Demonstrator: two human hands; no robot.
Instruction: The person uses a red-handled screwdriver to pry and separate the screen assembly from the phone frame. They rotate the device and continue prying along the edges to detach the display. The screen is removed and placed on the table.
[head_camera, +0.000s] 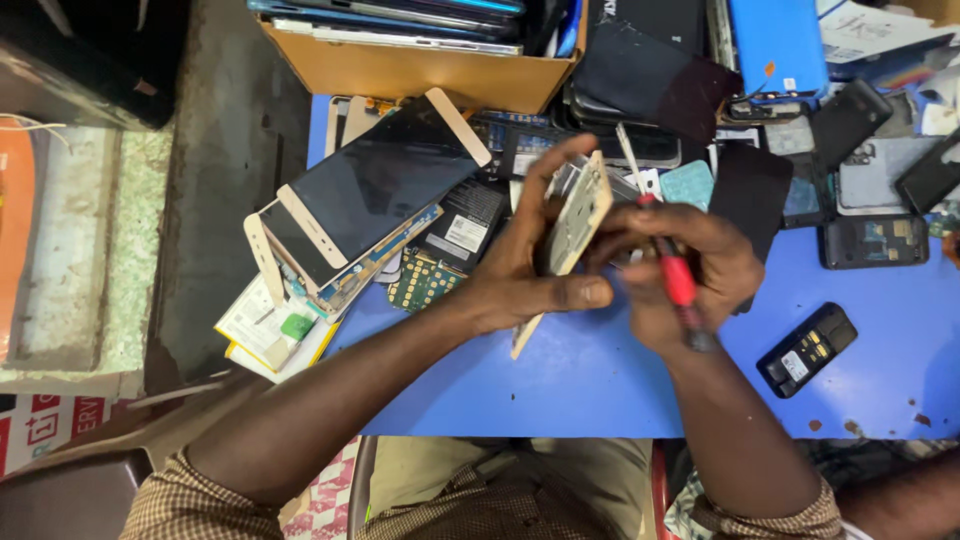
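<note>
My left hand (520, 270) grips a gold-coloured phone frame (575, 225), held on edge above the blue table (560, 380). My right hand (690, 265) holds a red-handled screwdriver (675, 270), its metal shaft pointing up and to the left, with the tip close to the top of the phone frame. The two hands nearly touch over the middle of the table.
A pile of gold phone screens (360, 200) and circuit boards lies at the left. A cardboard box (420, 60) of phones stands at the back. Dark phone parts and covers (870, 240) crowd the back right. A small black phone (808, 348) lies to the right.
</note>
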